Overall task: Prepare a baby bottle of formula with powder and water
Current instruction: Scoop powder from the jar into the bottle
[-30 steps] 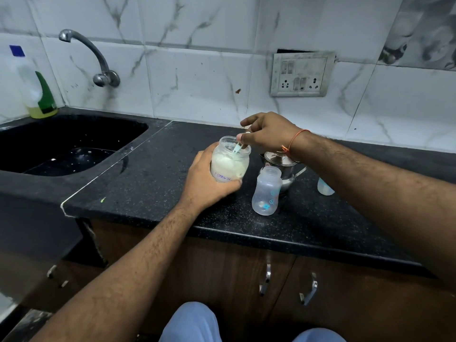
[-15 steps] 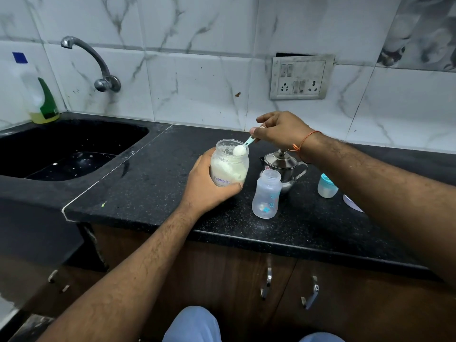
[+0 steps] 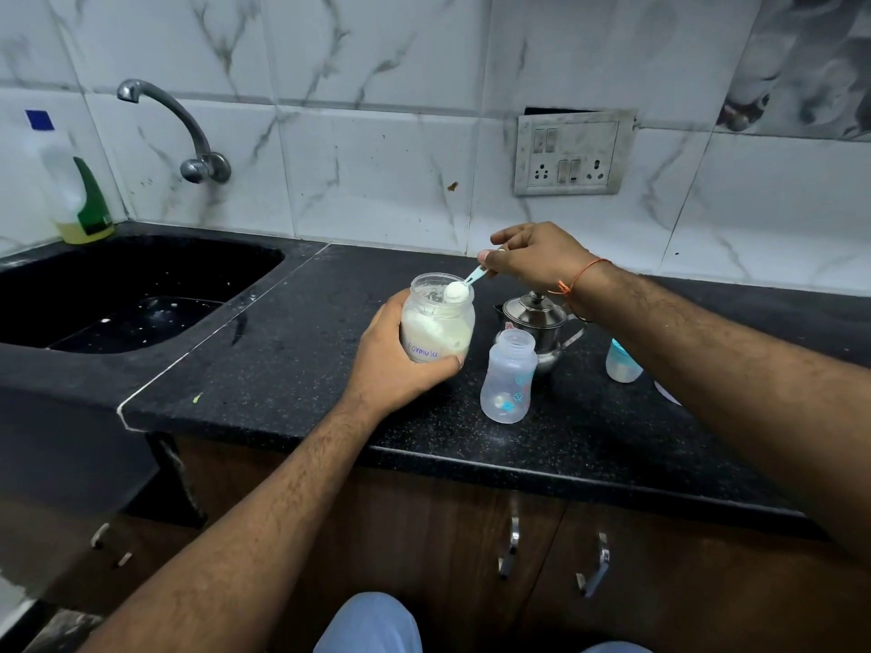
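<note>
Your left hand (image 3: 400, 365) wraps the jar (image 3: 437, 320), tilting it for access; your right hand (image 3: 532, 259) pinches the scoop (image 3: 464, 286), heaped with powder at the rim. Bottle (image 3: 509, 377) stands open just beside, ready.

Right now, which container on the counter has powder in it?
The jar in the left hand, labelled "Formula", is part full of pale powder. The baby bottle beside it looks empty, and the steel pot behind is lidded.
</note>
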